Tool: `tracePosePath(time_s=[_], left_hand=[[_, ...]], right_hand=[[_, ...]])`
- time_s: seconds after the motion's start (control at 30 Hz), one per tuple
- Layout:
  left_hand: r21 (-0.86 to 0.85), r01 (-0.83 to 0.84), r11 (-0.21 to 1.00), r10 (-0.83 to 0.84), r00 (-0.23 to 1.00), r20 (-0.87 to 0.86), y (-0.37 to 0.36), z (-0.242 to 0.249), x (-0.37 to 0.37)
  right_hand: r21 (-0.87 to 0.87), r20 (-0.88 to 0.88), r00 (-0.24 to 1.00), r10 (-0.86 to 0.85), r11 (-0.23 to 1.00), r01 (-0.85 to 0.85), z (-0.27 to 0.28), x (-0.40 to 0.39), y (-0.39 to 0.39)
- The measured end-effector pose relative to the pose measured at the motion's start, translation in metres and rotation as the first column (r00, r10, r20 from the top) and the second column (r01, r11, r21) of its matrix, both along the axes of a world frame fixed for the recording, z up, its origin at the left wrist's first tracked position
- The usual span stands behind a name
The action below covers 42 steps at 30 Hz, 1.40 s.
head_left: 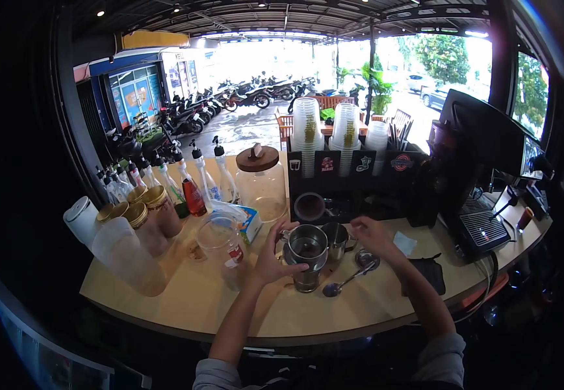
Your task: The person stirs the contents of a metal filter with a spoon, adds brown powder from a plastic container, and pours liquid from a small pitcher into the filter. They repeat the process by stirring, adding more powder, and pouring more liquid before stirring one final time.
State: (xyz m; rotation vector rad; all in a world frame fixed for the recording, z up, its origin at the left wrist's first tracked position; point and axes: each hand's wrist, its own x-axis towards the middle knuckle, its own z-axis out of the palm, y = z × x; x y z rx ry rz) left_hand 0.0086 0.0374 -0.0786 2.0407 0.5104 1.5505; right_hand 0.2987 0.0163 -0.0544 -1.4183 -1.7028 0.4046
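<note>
My left hand [272, 263] is wrapped around the side of a round steel cup [308, 242], its thumb across the front. The cup sits on top of a narrower vessel [307, 281] on the counter. Just right of it stands a steel pitcher [336, 237]. My right hand [374, 236] hovers beside the pitcher with its fingers curled together; whatever they may hold is too small to make out. Below that hand lie a small round metal piece [367, 259] and a metal spoon [342, 286].
Left of my hands stand a clear plastic jug [221, 237], a tissue pack [249, 224], gold-lidded jars [158, 201] and several pump bottles [204, 172]. A wooden-lidded glass jar [260, 185] and a black cup rack [353, 188] stand behind. An espresso machine [480, 224] is at right.
</note>
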Motion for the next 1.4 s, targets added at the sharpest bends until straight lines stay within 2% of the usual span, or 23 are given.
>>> tracePosePath(time_s=[0.07, 0.1, 0.23, 0.3, 0.33, 0.4, 0.53, 0.6, 0.73, 0.83, 0.93, 1.13, 1.2, 1.33, 1.4], left_hand=[[-0.254, 0.152, 0.955, -0.159, 0.987, -0.006, 0.0, 0.003, 0.001], [-0.262, 0.169, 0.95, -0.166, 0.986, 0.036, 0.0, 0.001, 0.004], [-0.259, 0.17, 0.951, -0.157, 0.985, 0.073, 0.0, -0.005, 0.008], [-0.232, 0.161, 0.959, -0.147, 0.986, 0.073, 0.001, -0.007, 0.01], [-0.231, 0.163, 0.959, -0.15, 0.986, 0.073, 0.002, -0.008, 0.01], [-0.222, 0.178, 0.959, -0.158, 0.982, 0.102, 0.001, -0.01, 0.012], [-0.234, 0.196, 0.952, -0.167, 0.976, 0.14, -0.004, -0.014, 0.01], [-0.233, 0.169, 0.958, -0.144, 0.982, 0.12, -0.006, -0.015, 0.01], [-0.223, 0.168, 0.96, -0.143, 0.982, 0.126, -0.003, -0.021, 0.011], [-0.215, 0.189, 0.958, -0.16, 0.977, 0.144, -0.001, -0.024, 0.011], [-0.237, 0.199, 0.951, -0.163, 0.973, 0.166, -0.002, -0.025, 0.011], [-0.263, 0.185, 0.947, -0.145, 0.976, 0.164, -0.002, -0.028, 0.011], [-0.256, 0.193, 0.947, -0.15, 0.973, 0.177, -0.002, -0.029, 0.012], [-0.258, 0.199, 0.945, -0.158, 0.972, 0.174, 0.001, -0.031, 0.012], [-0.25, 0.194, 0.949, -0.155, 0.973, 0.169, 0.0, -0.03, 0.012]], right_hand=[[-0.056, 0.011, 1.0, 0.004, 0.998, -0.004, -0.021, 0.008, 0.001], [-0.115, 0.021, 1.0, 0.007, 0.993, -0.005, -0.029, 0.01, 0.001], [-0.142, -0.023, 1.0, -0.019, 0.99, 0.016, -0.063, 0.014, 0.011], [-0.221, -0.188, 0.98, 0.064, 0.969, -0.106, -0.074, 0.016, 0.017], [-0.22, -0.188, 0.98, 0.062, 0.97, -0.104, -0.08, 0.016, 0.018], [-0.192, -0.446, 0.888, 0.112, 0.957, -0.217, -0.074, 0.005, 0.012], [-0.186, -0.523, 0.843, 0.128, 0.948, -0.26, -0.061, -0.002, 0.0], [-0.127, -0.602, 0.79, 0.116, 0.963, -0.238, -0.066, -0.001, 0.003], [-0.02, -0.605, 0.789, 0.105, 0.989, -0.146, -0.055, 0.003, 0.014], [0.137, -0.602, 0.748, 0.279, 0.959, -0.248, -0.007, 0.002, 0.01], [0.165, -0.541, 0.776, 0.325, 0.946, -0.281, 0.031, 0.003, 0.007], [0.106, -0.541, 0.757, 0.367, 0.922, -0.371, 0.088, -0.01, -0.012], [0.122, -0.389, 0.823, 0.414, 0.909, -0.399, 0.098, -0.01, -0.01], [0.138, -0.4, 0.783, 0.475, 0.876, -0.462, 0.109, -0.018, -0.007], [0.07, -0.343, 0.799, 0.493, 0.862, -0.502, 0.114, -0.019, -0.005]])
